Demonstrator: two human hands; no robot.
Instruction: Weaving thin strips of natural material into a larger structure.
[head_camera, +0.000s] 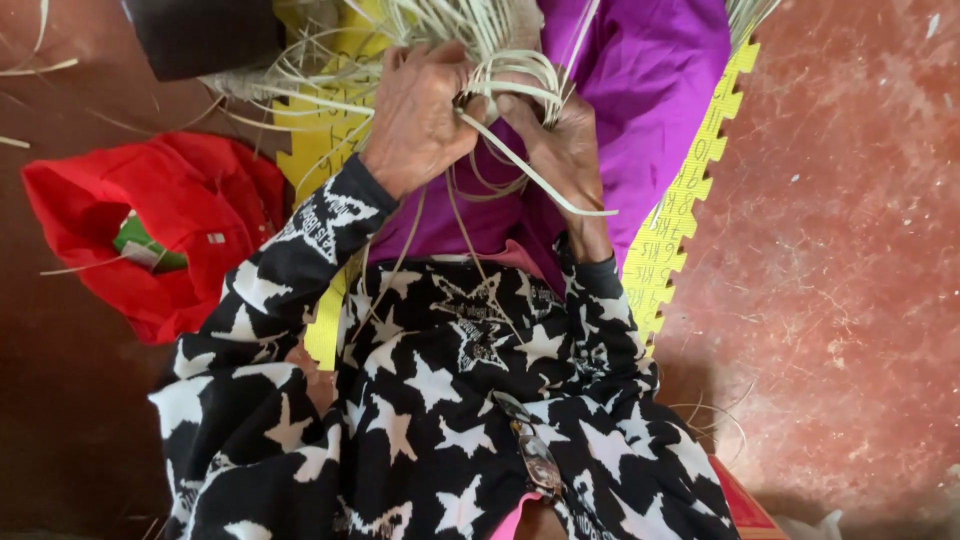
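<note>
Your left hand (415, 120) is closed over the pale cane strips (500, 60) at twelve o'clock in your lap, and your right hand (560, 135) pinches one flat strand, fingers curled tight. Keep that strand taut and flat as you bend it; it looks stiff, glossy and springy. Loose ends fan out over the smooth purple cloth (650, 70). A crumpled red bag (150, 220) lies at nine o'clock on the floor.

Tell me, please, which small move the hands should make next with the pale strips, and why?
Probably the right hand should pull the loose pale flat strip snug. That strip juts free toward the purple cloth, while the left hand already grips the bundle of pale woven strips, so the weave looks braced.
</note>
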